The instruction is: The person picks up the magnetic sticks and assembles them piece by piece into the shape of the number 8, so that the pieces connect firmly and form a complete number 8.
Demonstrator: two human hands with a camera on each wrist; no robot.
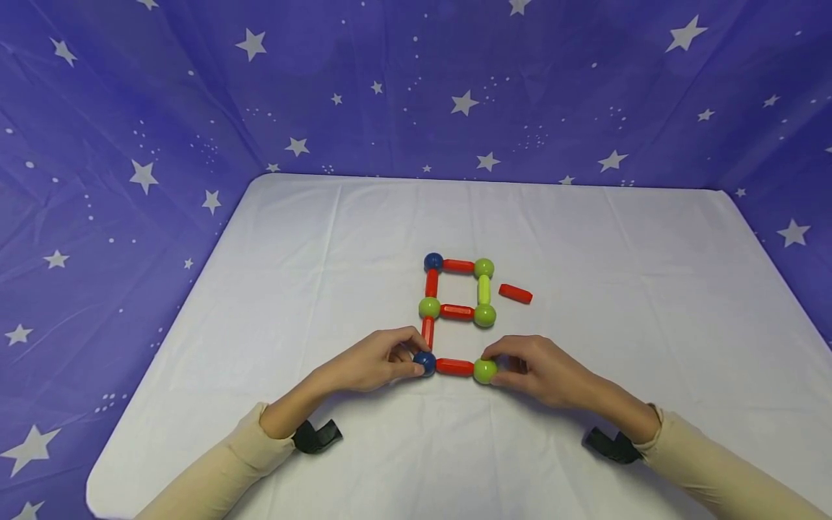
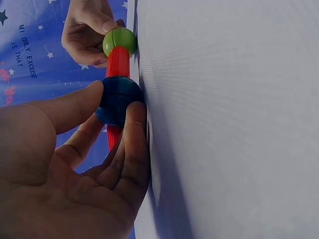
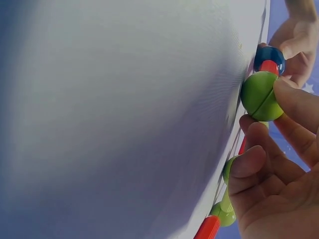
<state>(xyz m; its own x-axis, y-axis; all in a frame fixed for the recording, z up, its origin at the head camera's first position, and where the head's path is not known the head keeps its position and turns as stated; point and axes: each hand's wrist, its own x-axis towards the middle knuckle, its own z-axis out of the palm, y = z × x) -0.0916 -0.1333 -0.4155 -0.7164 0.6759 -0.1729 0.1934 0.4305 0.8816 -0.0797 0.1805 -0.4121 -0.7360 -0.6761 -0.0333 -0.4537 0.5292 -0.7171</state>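
My left hand (image 1: 383, 361) pinches the near blue ball (image 2: 119, 99) between thumb and fingers. The near green ball (image 3: 261, 96) is pinched by my right hand (image 1: 542, 370). A red rod (image 1: 455, 367) joins these two balls. From the blue ball another red rod (image 1: 427, 332) runs up to a middle green ball (image 1: 430, 308). Beyond it, a square of red rods, one lime-green rod (image 1: 484, 290), a far blue ball (image 1: 433, 262) and green balls lies flat. No rod spans the right side between the near green ball and the green ball (image 1: 484, 315) above it.
One loose red rod (image 1: 516, 293) lies right of the square. All of it rests on a white-covered table (image 1: 650, 303). A purple star-patterned cloth (image 1: 416, 87) hangs behind. Black straps (image 1: 317, 437) show below the wrists.
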